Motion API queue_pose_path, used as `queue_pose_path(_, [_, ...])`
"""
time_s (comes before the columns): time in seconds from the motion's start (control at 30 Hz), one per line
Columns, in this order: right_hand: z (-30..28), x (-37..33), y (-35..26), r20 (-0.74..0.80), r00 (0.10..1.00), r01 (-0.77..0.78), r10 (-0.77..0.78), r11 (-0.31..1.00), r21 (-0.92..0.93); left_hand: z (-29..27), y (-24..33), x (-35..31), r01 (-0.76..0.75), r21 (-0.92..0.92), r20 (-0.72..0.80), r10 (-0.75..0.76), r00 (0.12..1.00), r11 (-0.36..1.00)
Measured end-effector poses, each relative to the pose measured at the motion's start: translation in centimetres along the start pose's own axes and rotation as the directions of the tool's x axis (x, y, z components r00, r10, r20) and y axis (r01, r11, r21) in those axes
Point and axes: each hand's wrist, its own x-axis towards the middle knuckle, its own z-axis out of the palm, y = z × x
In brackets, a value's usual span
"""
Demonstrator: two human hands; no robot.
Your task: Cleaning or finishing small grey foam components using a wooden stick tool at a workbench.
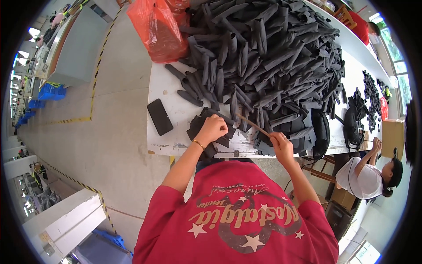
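A big heap of dark grey fabric tubes (272, 57) covers much of the white table (169, 145) in front of me. My right hand (281, 145) grips one end of a thin, light brown stick (255, 125). The stick slants up and left, its far tip close to the heap's near edge. My left hand (213, 129) is closed, knuckles up, above a small stack of dark fabric pieces (194, 128). Whatever its fingers pinch is hidden. More flat dark pieces (303, 125) lie beyond my right hand.
Left of the small stack lies a black phone (160, 117). A red plastic bag (160, 33) stands at the table's far left corner. On the right are a black bag (320, 132) and a seated person in white (360, 178). Another person in red (358, 26) is farther off.
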Motion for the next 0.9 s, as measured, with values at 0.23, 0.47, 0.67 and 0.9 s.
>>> queue_pose_path(0.23, [-2.2, -3.3, 0.8, 0.091, 0.992, 0.109, -0.091, 0.97, -0.217, 0.3, 0.6, 0.3, -0.169, 0.254, 0.205, 0.118, 0.972, 0.952])
queue_pose_path(0.47, [-2.2, -3.6, 0.6, 0.105, 0.983, 0.173, -0.151, 0.955, -0.242, -2.8, 0.8, 0.9, 0.088, -0.223, 0.092, -0.069, 0.993, 0.971])
queue_pose_path(0.67, [-1.5, -2.6, 0.7, 0.107, 0.979, 0.196, -0.175, 0.951, -0.24, -3.6, 1.4, 0.9, 0.104, -0.282, 0.104, -0.078, 0.992, 0.954])
queue_pose_path(0.9, [-0.8, -0.9, -1.1, 0.08, 0.968, 0.252, -0.239, 0.934, -0.252, -4.1, 3.0, 1.7, 0.053, -0.314, 0.005, -0.054, 0.999, 0.948])
